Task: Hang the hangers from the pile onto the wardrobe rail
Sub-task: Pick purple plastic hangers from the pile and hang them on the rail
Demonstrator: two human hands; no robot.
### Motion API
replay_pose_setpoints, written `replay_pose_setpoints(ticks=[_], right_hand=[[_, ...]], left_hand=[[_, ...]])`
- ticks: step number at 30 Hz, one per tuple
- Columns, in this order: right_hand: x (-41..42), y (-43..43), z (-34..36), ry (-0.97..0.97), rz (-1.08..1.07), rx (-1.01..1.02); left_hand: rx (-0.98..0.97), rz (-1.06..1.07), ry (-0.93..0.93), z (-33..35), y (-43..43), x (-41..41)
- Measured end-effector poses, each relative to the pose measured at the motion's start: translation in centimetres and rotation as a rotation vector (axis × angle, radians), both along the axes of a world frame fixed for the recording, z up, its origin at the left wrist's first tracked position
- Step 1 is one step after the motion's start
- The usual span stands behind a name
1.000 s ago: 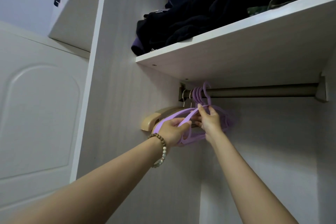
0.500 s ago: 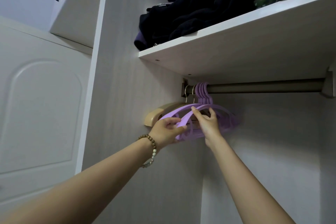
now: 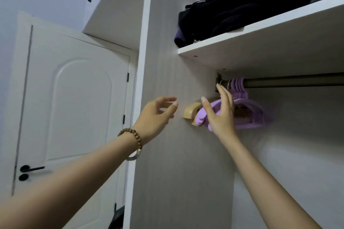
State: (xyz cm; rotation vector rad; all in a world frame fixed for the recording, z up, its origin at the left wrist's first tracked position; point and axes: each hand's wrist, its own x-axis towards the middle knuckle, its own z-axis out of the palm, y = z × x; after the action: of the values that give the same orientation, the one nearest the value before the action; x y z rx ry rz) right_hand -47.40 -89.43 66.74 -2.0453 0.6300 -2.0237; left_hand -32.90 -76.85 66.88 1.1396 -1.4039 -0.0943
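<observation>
Both arms reached up and forward into the wardrobe. The left hand (image 3: 158,112) was held up in front of the wardrobe's side wall (image 3: 176,154), with its fingers apart and a little bent, and it held nothing. A bracelet (image 3: 135,142) of round brown beads sat on that wrist. The right hand (image 3: 220,115) was raised just in front of the purple hangers (image 3: 249,115), with the fingers straight and pointing up and the thumb sticking out to the side. It gripped nothing, and I could not tell if the palm touched the hangers or not. The purple hangers hung in a tight bunch at the left end of the rail (image 3: 290,82), with their hooks looped over it side by side. They looked thin and smooth, like plastic, with round, sloping shoulders. Right behind them hung a fat wooden hanger (image 3: 191,111), light tan, and its rounded end poked out to the left past the right hand. The rail was a long, dark, shiny metal bar under a flat white shelf (image 3: 260,29). Soft dark clothes (image 3: 242,9) lay in a heap on top of the shelf. The side wall looked pale grey with fine lines, like wood. Off to the left stood a white door (image 3: 74,108) with a curved panel and a black handle (image 3: 30,169).
</observation>
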Motion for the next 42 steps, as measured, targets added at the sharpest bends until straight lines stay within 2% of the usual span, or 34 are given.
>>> replay_pose_setpoints(ticks=[4, 7, 11, 19, 25, 31, 42], right_hand=[[5.7, 5.5, 0.1, 0.074, 0.069, -0.094], [11.2, 10.4, -0.6, 0.187, 0.191, -0.096], [20.4, 17.7, -2.6, 0.296, 0.330, -0.099], [38.8, 35.0, -10.2, 0.507, 0.677, -0.046], [48.8, 47.8, -16.8, 0.703, 0.929, -0.043], [57.0, 58.6, -25.8, 0.889, 1.146, -0.070], [66.7, 71.4, -51.2, 1.350, 1.375, -0.040]], left_hand=[[-0.104, 0.231, -0.066, -0.6, 5.9, 5.6], [-0.099, 0.396, -0.121, -2.2, 11.7, 10.7], [0.011, 0.639, -0.208, -5.7, 21.0, 18.5], [0.308, 1.088, -0.166, -15.5, 43.2, 31.9], [0.517, 1.360, -0.019, -22.8, 58.5, 37.3], [0.698, 1.562, 0.147, -32.1, 69.5, 39.2], [1.021, 1.699, 0.644, -54.1, 78.8, 40.5]])
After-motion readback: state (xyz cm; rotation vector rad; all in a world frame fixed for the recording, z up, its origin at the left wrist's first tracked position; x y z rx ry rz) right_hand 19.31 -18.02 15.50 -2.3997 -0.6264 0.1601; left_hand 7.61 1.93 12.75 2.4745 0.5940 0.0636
